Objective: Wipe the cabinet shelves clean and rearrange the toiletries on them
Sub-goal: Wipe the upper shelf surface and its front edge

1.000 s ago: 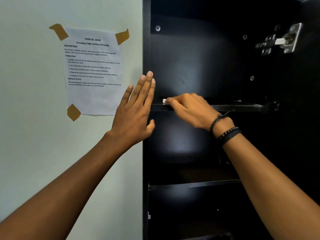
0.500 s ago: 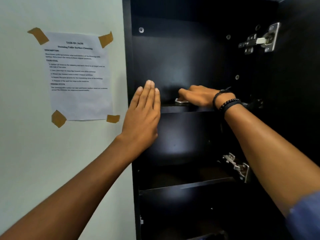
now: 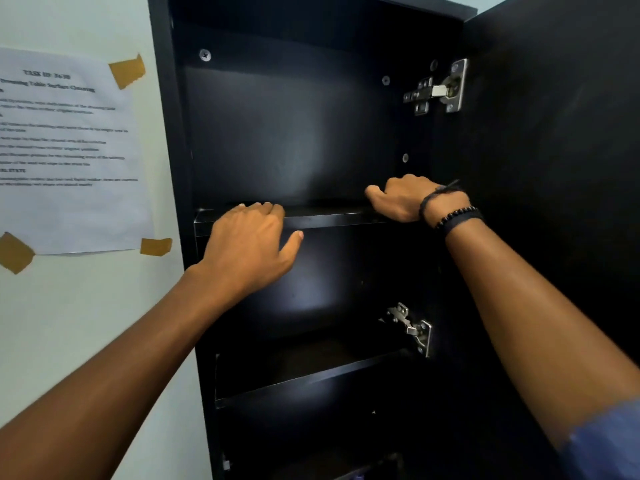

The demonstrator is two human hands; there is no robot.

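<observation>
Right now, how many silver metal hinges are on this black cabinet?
2. The upper silver metal hinge sits above the right hand; the lower silver metal hinge sits below it, by the lower black shelf. More may hide off-frame.

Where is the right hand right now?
Head view: the right hand rests at the right end of the upper shelf, below the upper hinge; the left hand lies on the same shelf's front edge, to its left.
</observation>
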